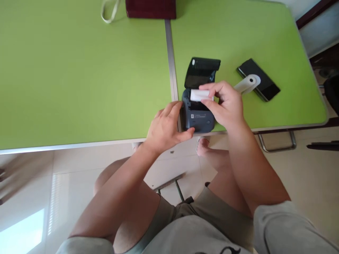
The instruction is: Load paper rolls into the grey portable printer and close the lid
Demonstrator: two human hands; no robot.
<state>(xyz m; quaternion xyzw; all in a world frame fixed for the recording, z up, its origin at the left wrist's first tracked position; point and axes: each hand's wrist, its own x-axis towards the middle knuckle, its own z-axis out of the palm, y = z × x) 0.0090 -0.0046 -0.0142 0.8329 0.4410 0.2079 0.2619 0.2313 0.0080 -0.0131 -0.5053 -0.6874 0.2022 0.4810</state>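
A dark grey portable label printer (200,121) sits at the table's front edge with its black lid (203,73) tipped up and back. My left hand (167,126) holds its left side, fingers along the side and thumb at the front corner. Between the thumb and fingers of my right hand (225,102) is a small white paper roll (197,95), held over the open compartment. The roll lies sideways; its right end is covered by my fingers. Whether it touches the compartment's inside I cannot tell.
To the right, a black phone (267,86) lies on the green table (92,77), with another white roll (249,83) partly over it. A dark red box-like object (150,8) and a white strap (108,17) are at the far edge. A metal strip (171,60) divides the tabletop.
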